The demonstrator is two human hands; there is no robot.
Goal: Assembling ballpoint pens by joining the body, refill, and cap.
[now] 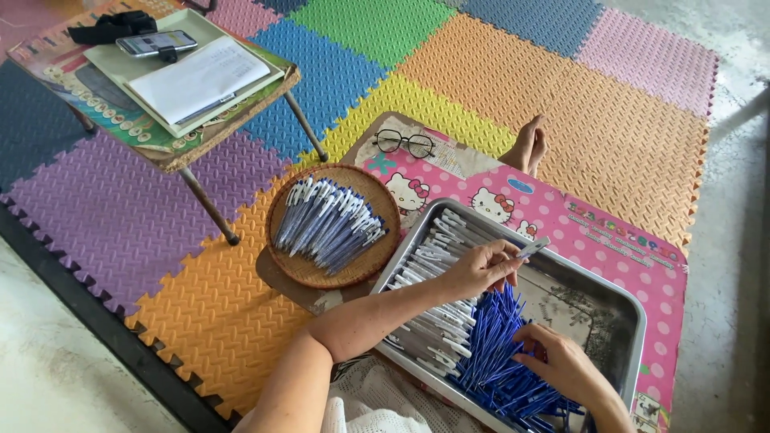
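pinching one white plastic pen barrel [532, 248] over the metal tray [634, 301], the left hand [481, 269] seems mid-assembly, while the right hand [561, 361] fingers close on blue refills [493, 345], one needing threading next.

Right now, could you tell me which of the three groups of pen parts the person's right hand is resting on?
The right hand rests on the pile of loose blue refills in the metal tray, not the white barrels beside it or the assembled pens in the round woven basket.
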